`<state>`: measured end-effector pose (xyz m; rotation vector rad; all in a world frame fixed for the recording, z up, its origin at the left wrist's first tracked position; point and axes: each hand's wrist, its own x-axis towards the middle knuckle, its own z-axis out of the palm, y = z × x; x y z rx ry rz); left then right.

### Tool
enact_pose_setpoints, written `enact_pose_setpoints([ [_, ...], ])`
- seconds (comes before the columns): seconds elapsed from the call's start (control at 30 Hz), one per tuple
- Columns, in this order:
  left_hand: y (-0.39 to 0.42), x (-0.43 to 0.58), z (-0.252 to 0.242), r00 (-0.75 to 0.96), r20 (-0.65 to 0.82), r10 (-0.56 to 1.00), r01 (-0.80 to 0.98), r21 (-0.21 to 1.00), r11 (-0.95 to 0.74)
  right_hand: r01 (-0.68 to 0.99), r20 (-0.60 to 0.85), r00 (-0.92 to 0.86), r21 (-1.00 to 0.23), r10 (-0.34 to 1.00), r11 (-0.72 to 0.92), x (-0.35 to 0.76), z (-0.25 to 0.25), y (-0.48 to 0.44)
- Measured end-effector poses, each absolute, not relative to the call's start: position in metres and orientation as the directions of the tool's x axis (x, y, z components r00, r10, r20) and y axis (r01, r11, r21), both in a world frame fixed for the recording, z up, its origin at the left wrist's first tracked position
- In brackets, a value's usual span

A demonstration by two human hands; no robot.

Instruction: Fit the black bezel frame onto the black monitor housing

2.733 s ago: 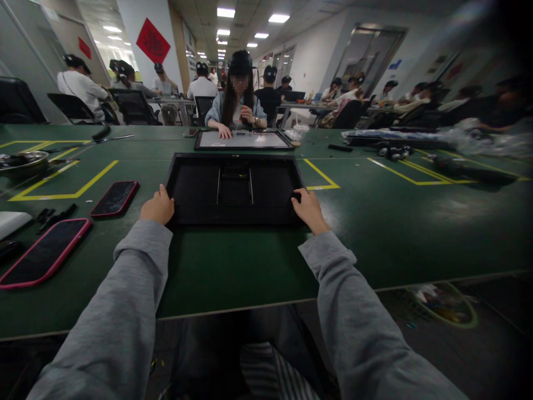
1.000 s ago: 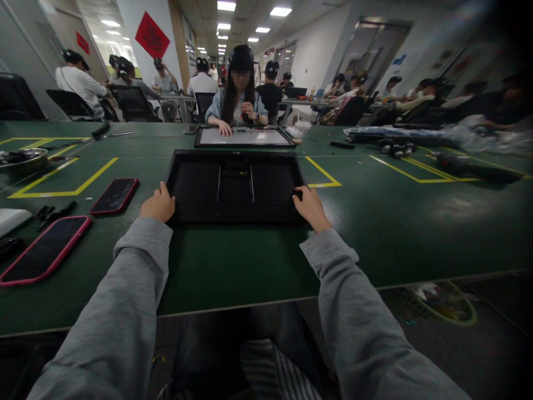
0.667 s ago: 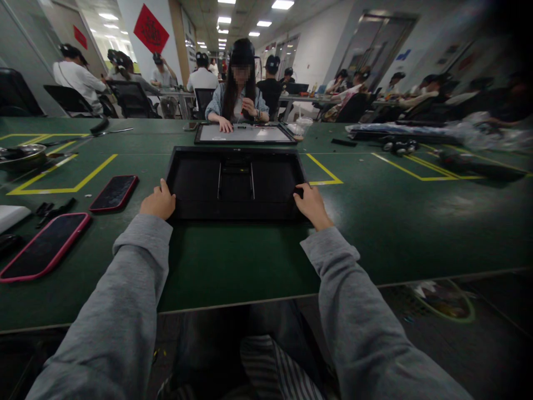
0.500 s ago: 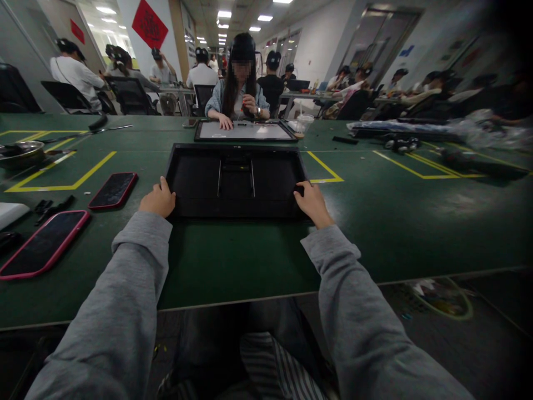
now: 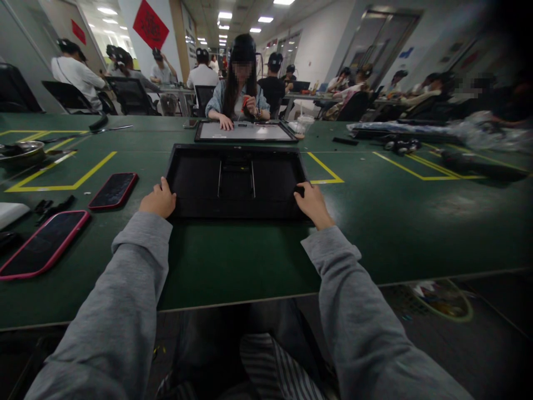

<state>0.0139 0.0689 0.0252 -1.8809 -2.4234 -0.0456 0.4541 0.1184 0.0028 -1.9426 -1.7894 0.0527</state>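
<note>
A black rectangular casing point(image 5: 195, 178), shallow like a tray with raised edges, rests on the green table point(image 5: 233, 261) in front of me. Two thin metal strips run down its middle part. My left hand point(image 5: 159, 200) grips its left edge, with the fingertips over the rim. On the opposite side, my right hand point(image 5: 312, 203) holds the right edge between thumb and fingers. Just beyond the casing lies a flat panel point(image 5: 250, 131) with a black frame, and a person across the table rests one hand on it.
Two phones point(image 5: 113, 190) point(image 5: 45, 244) in red and pink cases lie at the left, near a metal bowl point(image 5: 23, 155). A plastic cup point(image 5: 305, 125) stands beyond the casing. Plastic wrap point(image 5: 478, 130) and dark parts point(image 5: 402, 145) lie at the right.
The person across the table has slightly shifted the raised hand, and more of a red object shows in it. My hands and the casing look unmoved.
</note>
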Motion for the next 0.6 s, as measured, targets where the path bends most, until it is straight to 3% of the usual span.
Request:
enact_pose_setpoints([
  [0.6, 0.0665, 0.0175, 0.0274, -0.257, 0.074, 0.964, 0.965, -0.035, 0.26, 0.93, 0.298, 0.142, -0.367, 0.944, -0.024, 0.4525, 0.0025, 0.1178],
])
